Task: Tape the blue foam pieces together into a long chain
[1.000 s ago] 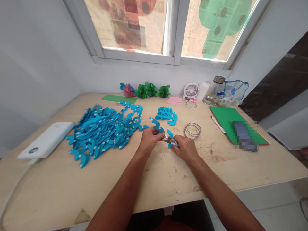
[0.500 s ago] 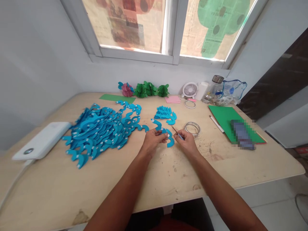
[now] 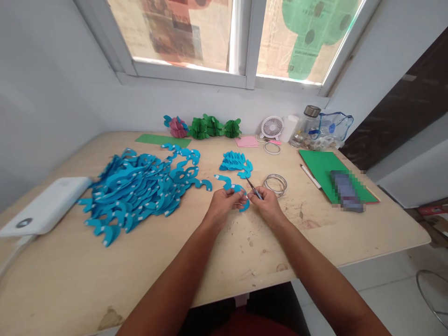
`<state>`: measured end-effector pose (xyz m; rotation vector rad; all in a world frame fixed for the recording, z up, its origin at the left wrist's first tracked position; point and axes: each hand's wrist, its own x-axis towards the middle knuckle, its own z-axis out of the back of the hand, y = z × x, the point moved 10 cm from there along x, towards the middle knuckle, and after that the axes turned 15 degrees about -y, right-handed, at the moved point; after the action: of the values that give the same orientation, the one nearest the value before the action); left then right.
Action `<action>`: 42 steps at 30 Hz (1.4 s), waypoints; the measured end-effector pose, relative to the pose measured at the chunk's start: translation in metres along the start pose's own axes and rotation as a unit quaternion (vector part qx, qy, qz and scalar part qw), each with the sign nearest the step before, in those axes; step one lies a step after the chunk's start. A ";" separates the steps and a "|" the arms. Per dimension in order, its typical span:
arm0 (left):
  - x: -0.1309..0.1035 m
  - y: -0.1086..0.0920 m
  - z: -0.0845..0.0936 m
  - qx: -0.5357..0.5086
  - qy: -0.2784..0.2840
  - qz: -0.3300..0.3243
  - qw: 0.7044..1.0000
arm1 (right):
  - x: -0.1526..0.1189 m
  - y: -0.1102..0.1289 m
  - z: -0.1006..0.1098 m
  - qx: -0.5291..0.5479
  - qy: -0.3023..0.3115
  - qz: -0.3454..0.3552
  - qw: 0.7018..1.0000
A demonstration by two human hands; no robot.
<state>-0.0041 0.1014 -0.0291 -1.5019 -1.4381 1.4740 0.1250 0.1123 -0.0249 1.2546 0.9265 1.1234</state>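
Note:
A wavy blue paper strip (image 3: 224,181) with small white patches is pinched between the thumb and fingers of my left hand (image 3: 224,203). One end points away to the upper left; the other curls below my fingertips. My right hand (image 3: 268,203) is closed around slim, pointed tweezers (image 3: 253,187), their dark tips aimed forward and left. Its thumb and fingertip meet close to the strip, at a small white bit by my left fingertips. Whether they grip that bit, I cannot tell. Just beyond lies a stack of folded blue paper pieces (image 3: 233,161).
A large heap of blue wavy strips (image 3: 136,186) lies left, beside a white power bank (image 3: 49,203). Tape rolls (image 3: 275,184) sit right of my hands. Farther right are a green sheet (image 3: 322,163) and a pen (image 3: 311,177). Paper flowers (image 3: 212,127) and a fan (image 3: 272,127) line the back.
My right hand has come closer to my left, and its fingertips now meet the strip's edge area. The tweezers' tips look closer together. The whole view has shifted slightly.

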 end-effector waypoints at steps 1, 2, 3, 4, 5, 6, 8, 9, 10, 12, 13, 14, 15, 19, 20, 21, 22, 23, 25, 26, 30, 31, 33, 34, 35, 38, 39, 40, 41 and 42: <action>0.000 0.003 0.000 0.001 0.003 0.014 1.000 | 0.000 0.000 0.001 0.007 -0.003 -0.004 1.000; 0.001 0.006 -0.001 0.003 0.009 0.027 1.000 | 0.000 -0.001 0.001 0.016 -0.005 -0.009 1.000; 0.001 0.008 -0.001 0.004 0.015 0.039 0.999 | 0.000 -0.003 0.002 0.025 -0.005 -0.017 1.000; 0.001 0.010 -0.001 0.002 0.018 0.047 0.999 | 0.000 -0.004 0.002 0.035 -0.005 -0.025 0.999; 0.002 0.011 0.000 -0.002 0.017 0.052 0.998 | 0.000 -0.005 0.002 0.046 -0.006 -0.034 0.998; 0.003 0.011 0.001 -0.005 0.015 0.054 0.998 | 0.000 -0.006 0.003 0.058 -0.006 -0.043 0.997; 0.003 0.011 0.003 -0.007 0.013 0.053 0.999 | -0.001 -0.006 0.002 0.083 -0.003 -0.059 0.995; 0.003 0.011 0.001 -0.004 0.022 0.051 0.998 | -0.001 -0.006 0.002 0.095 -0.001 -0.065 0.993; 0.002 0.012 -0.002 0.003 0.037 0.050 0.998 | -0.002 -0.004 0.001 0.104 0.004 -0.068 0.992; -0.003 0.012 -0.009 0.023 0.073 0.038 0.996 | -0.002 -0.002 -0.001 0.113 0.012 -0.068 0.991; -0.004 0.012 -0.013 0.035 0.086 0.027 0.995 | -0.003 -0.001 -0.002 0.114 0.017 -0.066 0.991; -0.006 0.011 -0.015 0.046 0.093 0.015 0.994 | -0.003 0.000 -0.003 0.113 0.021 -0.065 0.991; -0.006 0.010 -0.017 0.056 0.096 0.002 0.994 | -0.003 0.000 -0.004 0.112 0.023 -0.064 0.991; -0.006 0.007 -0.020 0.079 0.098 -0.030 0.992 | -0.001 0.001 0.000 0.105 0.008 -0.041 0.994; -0.006 0.006 -0.020 0.085 0.098 -0.038 0.991 | -0.001 0.001 0.002 0.100 0.001 -0.033 0.994; -0.005 0.005 -0.020 0.092 0.096 -0.047 0.990 | 0.000 0.001 0.003 0.094 -0.004 -0.026 0.995; -0.004 0.004 -0.019 0.101 0.094 -0.056 0.989 | 0.000 0.001 0.003 0.089 -0.004 -0.021 0.996; -0.004 0.003 -0.019 0.111 0.090 -0.064 0.988 | -0.001 0.002 0.002 0.086 0.000 -0.018 0.996; -0.002 0.003 -0.018 0.132 0.083 -0.076 0.985 | -0.001 0.003 -0.001 0.086 0.013 -0.013 0.996; -0.002 0.003 -0.017 0.138 0.080 -0.080 0.984 | -0.002 0.004 -0.002 0.085 0.019 -0.011 0.996; -0.004 0.004 -0.019 0.126 0.085 -0.077 0.985 | 0.000 0.007 0.002 0.059 -0.007 0.003 0.998; -0.004 0.004 -0.020 0.116 0.088 -0.072 0.987 | 0.001 0.007 0.006 0.052 -0.022 0.005 0.998; -0.005 0.006 -0.019 0.096 0.086 -0.055 0.990 | 0.003 0.006 0.013 0.042 -0.051 0.006 0.998; -0.005 0.007 -0.018 0.086 0.080 -0.045 0.992 | 0.004 0.005 0.016 0.039 -0.064 0.004 0.997; -0.005 0.008 -0.017 0.077 0.075 -0.034 0.994 | 0.005 0.004 0.019 0.036 -0.076 0.000 0.996; -0.006 0.011 -0.015 0.066 0.069 -0.006 0.995 | 0.008 0.002 0.025 0.034 -0.098 -0.010 0.995; -0.006 0.011 -0.015 0.067 0.071 -0.002 0.995 | 0.008 0.002 0.026 0.033 -0.102 -0.009 0.994; -0.007 0.011 -0.015 0.071 0.072 0.001 0.995 | 0.009 0.002 0.026 0.032 -0.105 -0.006 0.994; -0.007 0.011 -0.015 0.076 0.071 0.000 0.995 | 0.009 0.002 0.027 0.032 -0.106 -0.004 0.994; -0.007 0.010 -0.014 0.080 0.068 -0.001 0.994 | 0.009 0.002 0.027 0.034 -0.107 -0.002 0.994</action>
<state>0.0135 0.0961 -0.0334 -1.4723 -1.2120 1.4201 0.1526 0.1148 -0.0193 1.3976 0.8104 0.9388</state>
